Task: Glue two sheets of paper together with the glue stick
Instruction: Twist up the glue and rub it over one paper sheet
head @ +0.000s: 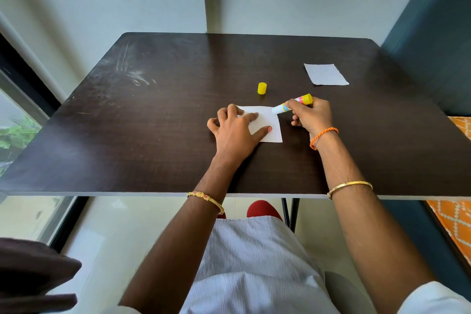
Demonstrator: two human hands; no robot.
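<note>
Head view, glue stick [293, 104] in right hand [312, 116] fingers, tip at paper [267, 122] edge

You have a dark wood-grain counter [178, 99] with a scuffed matt top, 2 matt white paper sheets [267, 122] and a glossy yellow plastic cap [262, 88].

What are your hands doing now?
Left hand pinning near paper. Right hand holding uncapped glue stick at its edge. Second sheet waiting. Nothing blocking.
</note>
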